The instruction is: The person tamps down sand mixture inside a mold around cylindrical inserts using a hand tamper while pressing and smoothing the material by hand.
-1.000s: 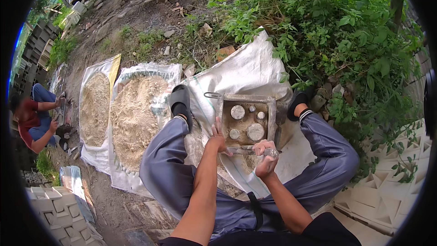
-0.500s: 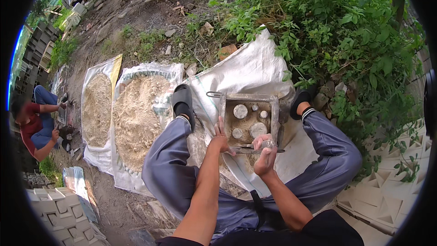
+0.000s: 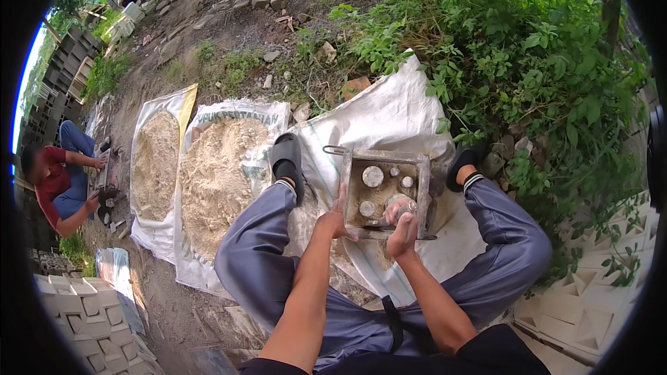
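Observation:
I sit on the ground with a square grey metal mould between my feet, on a white sack. Round grey pegs stand inside it, dusted with sand. My left hand grips the mould's near left corner, thumb up along its side. My right hand is at the near rim, fingers closed on a small grey round piece just inside the mould. A thin metal bar lies along the near edge under my right hand.
Two sacks spread with pale sand lie to my left. Farther left another person crouches over a similar mould. White patterned concrete blocks are stacked at lower left and at lower right. Green bushes crowd the right side.
My right hand has moved forward from the mould's near edge into the box with the small round piece. My left hand has stayed at the near left corner.

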`<state>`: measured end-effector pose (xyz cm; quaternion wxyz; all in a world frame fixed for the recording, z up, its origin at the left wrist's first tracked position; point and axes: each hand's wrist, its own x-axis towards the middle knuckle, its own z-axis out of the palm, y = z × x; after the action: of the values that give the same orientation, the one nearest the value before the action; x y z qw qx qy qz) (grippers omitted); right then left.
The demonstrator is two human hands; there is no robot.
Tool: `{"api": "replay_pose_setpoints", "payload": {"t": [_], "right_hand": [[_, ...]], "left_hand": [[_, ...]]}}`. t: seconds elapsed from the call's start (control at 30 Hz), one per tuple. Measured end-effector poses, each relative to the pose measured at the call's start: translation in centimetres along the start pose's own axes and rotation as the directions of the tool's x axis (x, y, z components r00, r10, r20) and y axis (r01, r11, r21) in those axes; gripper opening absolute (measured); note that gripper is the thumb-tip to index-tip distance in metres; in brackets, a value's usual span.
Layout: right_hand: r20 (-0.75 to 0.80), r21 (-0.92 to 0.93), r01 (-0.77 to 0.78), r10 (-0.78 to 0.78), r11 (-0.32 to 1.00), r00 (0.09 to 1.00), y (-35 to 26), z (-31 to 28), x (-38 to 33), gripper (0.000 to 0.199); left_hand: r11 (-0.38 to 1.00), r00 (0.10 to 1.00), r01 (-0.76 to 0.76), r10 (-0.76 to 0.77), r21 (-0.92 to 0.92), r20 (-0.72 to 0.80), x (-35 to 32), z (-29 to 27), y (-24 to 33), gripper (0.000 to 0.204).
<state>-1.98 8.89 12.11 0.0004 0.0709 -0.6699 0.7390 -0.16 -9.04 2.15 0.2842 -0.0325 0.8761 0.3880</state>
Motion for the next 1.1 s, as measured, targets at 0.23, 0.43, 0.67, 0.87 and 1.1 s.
{"api": "replay_pose_setpoints", "payload": {"t": [0.23, 0.43, 0.67, 0.87, 1.1], "right_hand": [[0.034, -0.066, 0.168, -0.167, 0.984, 0.985, 1.5, 1.4, -1.3, 0.054], [0.027, -0.038, 0.063, -0.062, 0.997, 0.998, -1.3, 2.5, -0.7, 0.047], [0.088, -0.065, 0.056, -0.050, 0.996, 0.995, -1.5, 4.3, 1.1, 0.041], [0.147, -0.202, 0.020, 0.010, 0.979, 0.989, -0.2, 4.6, 1.2, 0.034], [0.277, -0.219, 0.156, -0.092, 0.963, 0.956, -0.4, 2.5, 0.8, 0.021]], "left_hand": [[0.973, 0.951, 0.219, -0.228, 0.067, 0.207, 0.7, -2.0, 1.3, 0.153], [0.972, 0.983, 0.164, -0.175, 0.169, 0.055, 0.1, -1.6, 1.1, 0.152], [0.951, 0.972, 0.210, -0.229, 0.227, 0.059, -0.4, -2.7, 2.6, 0.151], [0.947, 0.978, 0.209, -0.206, 0.244, -0.038, -0.2, -2.0, 1.6, 0.145], [0.945, 0.987, 0.159, -0.153, 0.286, -0.042, -0.2, -2.3, 1.3, 0.149]]}}
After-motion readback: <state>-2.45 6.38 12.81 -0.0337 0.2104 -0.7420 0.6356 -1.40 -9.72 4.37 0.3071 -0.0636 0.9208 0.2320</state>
